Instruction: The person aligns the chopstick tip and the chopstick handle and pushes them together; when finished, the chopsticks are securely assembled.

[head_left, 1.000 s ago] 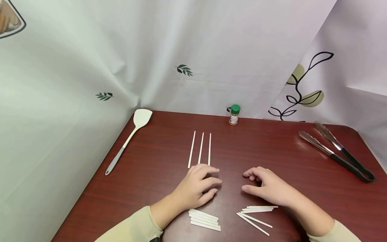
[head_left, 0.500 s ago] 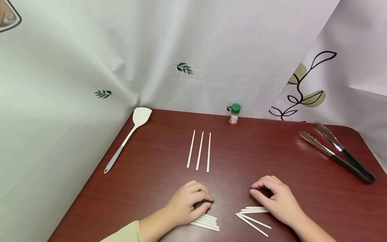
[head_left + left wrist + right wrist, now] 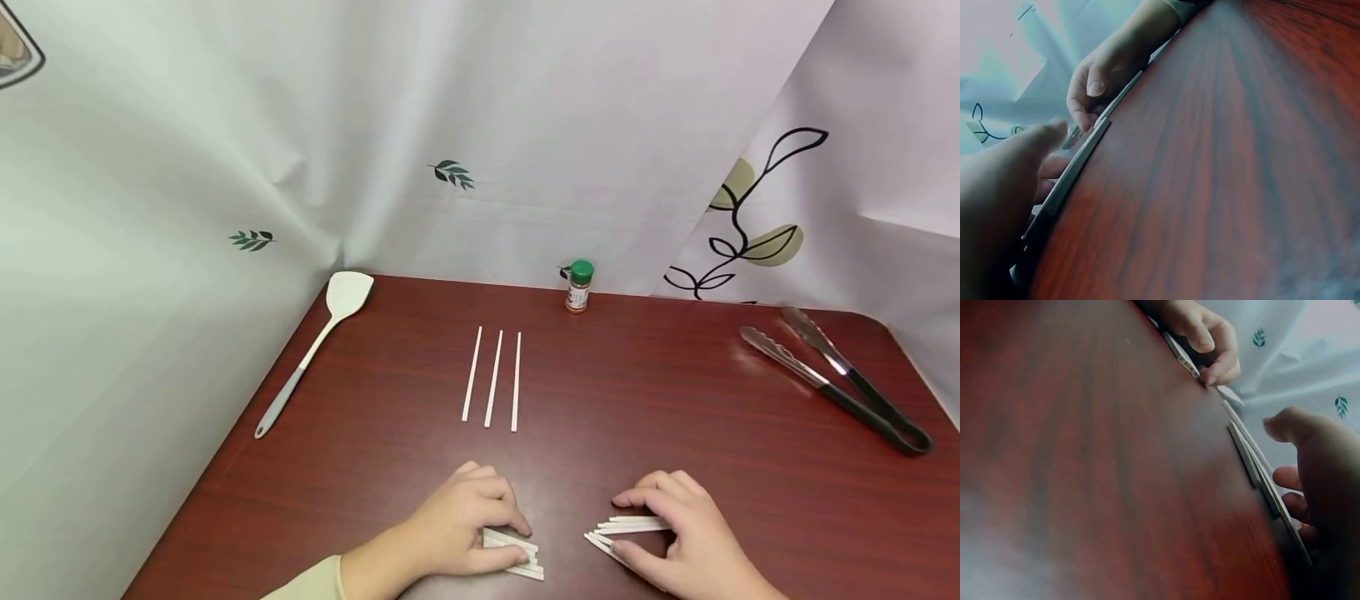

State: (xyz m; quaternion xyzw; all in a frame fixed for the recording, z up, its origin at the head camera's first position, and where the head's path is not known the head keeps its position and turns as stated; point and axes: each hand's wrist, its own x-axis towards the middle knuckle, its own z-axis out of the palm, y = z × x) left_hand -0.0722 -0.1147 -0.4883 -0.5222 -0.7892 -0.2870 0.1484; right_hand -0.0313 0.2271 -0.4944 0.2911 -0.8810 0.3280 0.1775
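Both hands have moved back toward the near edge of the table over the last second, each from a position beyond the short white sticks to a position around them. The left hand spans the left stick bundle, with the thumb over the near side and the fingers at the far side; the grasp is slack, with sticks visible between thumb and index finger. The right hand straddles the right stick bundle in the same manner, thumb at the near side and index finger at the far side; it is unclenched, and no firm pinch is visible. Exact fingertip contact at either bundle cannot be confirmed. The three long sticks, partly covered by the left hand a second ago, now lie fully exposed, side by side and slightly spaced, beyond the hands. Judged from this change, the work is now at the two near bundles, both of which remain on the table. The spatula at the left, the green-capped jar at the back and the tongs at the right lie well apart from both hands
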